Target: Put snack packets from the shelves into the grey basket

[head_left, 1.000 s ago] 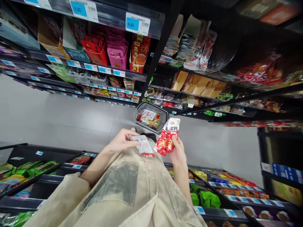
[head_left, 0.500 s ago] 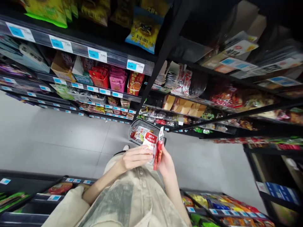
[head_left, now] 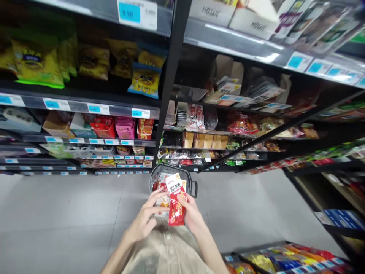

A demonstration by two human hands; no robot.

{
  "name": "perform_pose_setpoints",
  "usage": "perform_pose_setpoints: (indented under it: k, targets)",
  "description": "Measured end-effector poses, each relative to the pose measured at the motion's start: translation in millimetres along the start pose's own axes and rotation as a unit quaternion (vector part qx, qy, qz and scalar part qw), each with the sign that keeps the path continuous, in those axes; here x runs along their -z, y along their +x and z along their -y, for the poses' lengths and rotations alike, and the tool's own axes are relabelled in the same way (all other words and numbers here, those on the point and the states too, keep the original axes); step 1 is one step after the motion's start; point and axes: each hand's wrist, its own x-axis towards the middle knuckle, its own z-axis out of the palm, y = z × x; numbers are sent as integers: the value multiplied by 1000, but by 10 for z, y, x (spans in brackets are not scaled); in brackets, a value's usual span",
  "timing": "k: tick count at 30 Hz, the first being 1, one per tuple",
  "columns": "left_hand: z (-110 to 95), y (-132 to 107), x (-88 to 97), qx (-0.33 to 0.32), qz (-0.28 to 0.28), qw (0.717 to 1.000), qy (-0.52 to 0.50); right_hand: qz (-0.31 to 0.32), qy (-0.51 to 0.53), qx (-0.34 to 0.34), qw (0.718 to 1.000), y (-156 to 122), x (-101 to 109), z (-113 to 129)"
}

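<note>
My right hand [head_left: 192, 215] grips a red-and-white snack packet [head_left: 177, 203], its thumb across the front. The edge of another pale packet [head_left: 184, 184] shows behind it. Over a white packet with a red top [head_left: 163, 210] lie the spaced fingers of my left hand [head_left: 144, 219]; that hand seems to hold the packet, though its underside is hidden. The left fingertips come close to the red packet's left edge. Just past both hands stands a dark grey shopping basket [head_left: 168, 168], with packaged goods partly visible inside and a handle on its right side.
Black shelves line the far side, with bagged snacks [head_left: 144, 82], a red tub [head_left: 103, 128], a pink tub [head_left: 125, 128] and price tags. A dark upright post [head_left: 168, 68] divides them. Behind the basket lies grey floor [head_left: 82, 205]. Colourful packets [head_left: 285, 257] fill a near-right shelf.
The view has tilted up toward the shelves. The red-and-white packet in my right hand has turned from edge-on to face me. My left fingers have spread wider.
</note>
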Motion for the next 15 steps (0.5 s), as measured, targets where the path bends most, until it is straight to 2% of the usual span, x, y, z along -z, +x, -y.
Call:
perform_pose_setpoints:
  k: [3, 4, 5, 7, 10, 13, 15]
  targets:
    - [64, 99, -117, 105, -152, 983, 21, 20, -6, -8, 1000, 1, -41, -13]
    - [95, 135, -160, 150, -184, 971, 21, 24, -3, -16, 1000, 2, -58, -30]
    - [129, 166, -199, 192, -192, 962, 4, 24, 4, -25, 999, 6, -73, -51]
    - [197, 208, -257, 252, -163, 950, -86, 10, 25, -44, 999, 27, -83, -103]
    - [290, 200, -282, 287, -150, 922, -212, -33, 70, -54, 996, 90, -30, -181]
    - [360, 133, -233, 299, -165, 926, -158, -71, 84, -26, 994, 163, 57, -229]
    - [380, 89, -185, 307, -117, 938, -112, -84, 70, 4, 994, 197, 75, -229]
